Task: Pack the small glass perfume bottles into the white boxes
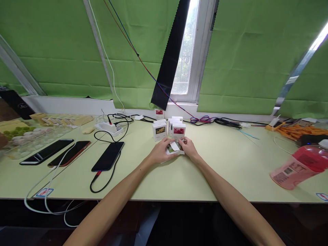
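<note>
Both hands meet at table centre, left hand (161, 152) and right hand (188, 146) curled snugly around a small white box (174, 147) at six o'clock of the upright box stack (169, 129); best to steady it low and ease that flap gently.

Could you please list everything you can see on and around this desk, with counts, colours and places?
small box: one, white, held between both hands, flap open
small boxes: several, white with picture fronts, behind the hands
phones: three, dark, left on the table
power strip: one, white, behind the phones
bottle: one, pink, lying at right
table: one, pale green
blinds: green, over the windows
left hand: on the box
right hand: on the box
</note>
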A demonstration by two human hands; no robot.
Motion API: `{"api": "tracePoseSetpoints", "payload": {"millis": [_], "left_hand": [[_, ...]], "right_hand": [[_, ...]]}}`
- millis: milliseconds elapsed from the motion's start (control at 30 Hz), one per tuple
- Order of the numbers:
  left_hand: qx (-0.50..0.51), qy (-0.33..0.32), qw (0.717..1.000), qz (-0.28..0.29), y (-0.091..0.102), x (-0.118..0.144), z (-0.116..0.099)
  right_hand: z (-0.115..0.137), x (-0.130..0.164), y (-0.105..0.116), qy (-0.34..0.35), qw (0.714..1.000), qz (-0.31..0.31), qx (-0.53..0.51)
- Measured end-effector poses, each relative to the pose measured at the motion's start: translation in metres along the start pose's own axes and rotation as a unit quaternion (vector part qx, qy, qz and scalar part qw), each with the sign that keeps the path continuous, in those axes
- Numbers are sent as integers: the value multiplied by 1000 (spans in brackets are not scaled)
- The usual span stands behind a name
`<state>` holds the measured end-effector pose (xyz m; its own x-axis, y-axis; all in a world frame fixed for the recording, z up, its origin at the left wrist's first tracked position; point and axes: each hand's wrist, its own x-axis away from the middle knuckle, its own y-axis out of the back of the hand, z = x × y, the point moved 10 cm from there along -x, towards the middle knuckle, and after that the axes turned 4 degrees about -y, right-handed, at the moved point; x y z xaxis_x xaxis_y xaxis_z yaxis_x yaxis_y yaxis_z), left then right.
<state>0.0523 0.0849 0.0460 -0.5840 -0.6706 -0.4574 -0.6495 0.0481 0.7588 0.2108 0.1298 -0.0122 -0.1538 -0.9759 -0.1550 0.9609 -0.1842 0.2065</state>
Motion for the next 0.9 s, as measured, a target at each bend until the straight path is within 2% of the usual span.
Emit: {"api": "tracePoseSetpoints", "payload": {"millis": [500, 667, 900], "left_hand": [[19, -50, 998, 41, -4, 1, -8], [21, -49, 997, 55, -5, 2, -10], [23, -42, 998, 44, -4, 2, -10]], "right_hand": [[5, 5, -14, 9, 996, 78, 35], [5, 4, -15, 19, 995, 82, 56], [5, 5, -15, 10, 995, 84, 57]]}}
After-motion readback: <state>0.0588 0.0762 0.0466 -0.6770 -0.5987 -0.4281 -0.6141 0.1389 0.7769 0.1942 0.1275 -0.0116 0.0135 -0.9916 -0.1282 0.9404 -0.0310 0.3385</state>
